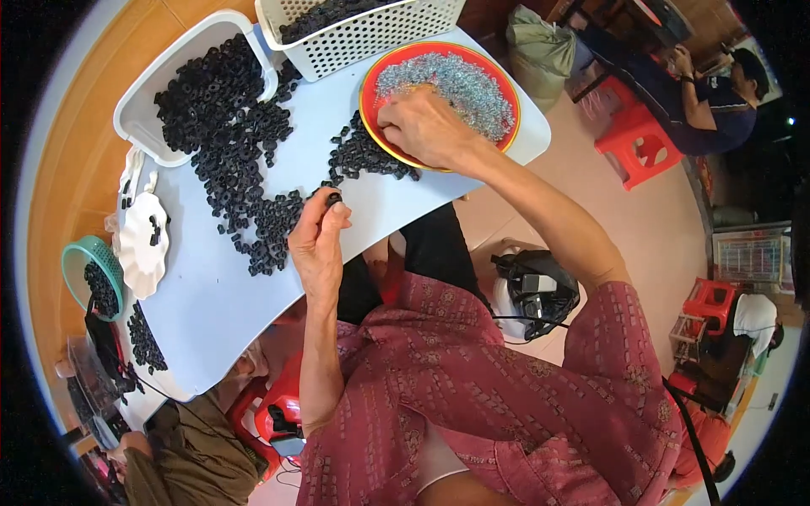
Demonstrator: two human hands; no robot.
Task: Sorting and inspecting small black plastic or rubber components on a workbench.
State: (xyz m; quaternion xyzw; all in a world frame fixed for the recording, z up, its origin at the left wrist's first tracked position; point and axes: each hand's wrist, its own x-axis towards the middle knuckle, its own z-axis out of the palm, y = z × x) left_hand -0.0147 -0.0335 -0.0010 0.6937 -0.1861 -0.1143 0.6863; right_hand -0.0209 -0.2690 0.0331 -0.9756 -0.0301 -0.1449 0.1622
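The left hand (316, 240) pinches one small black rubber ring (334, 199) between its thumb and first finger, closed tight on it. The ring sits at the very tips of the fingers, just above the near edge of the pale blue table (219, 295). It looks round, so it has no long side to speak of, and it is too small to tell which way its hole points. The right hand (426, 126) is up and to the right of the ring, well apart from it. It reaches into the orange-red plate (371, 76), with its fingers curled down into the heap of small silver metal parts (460, 80). The fingertips are hidden in the heap, so I cannot tell if they hold one or not. So the plate lies far from the left hand, and the right hand is the nearer one to the silver parts. Just beside the left hand is a big spill of black rings (253, 160) that runs across the table. More rings fill the white tub (139, 105) at the far left corner. A white basket with holes (371, 34) stands behind the plate. At the left edge is a white wavy dish (139, 253) and a little teal basket (74, 261) with rings in it. Another person (709, 93) sits far off to the right by a red stool (637, 143).
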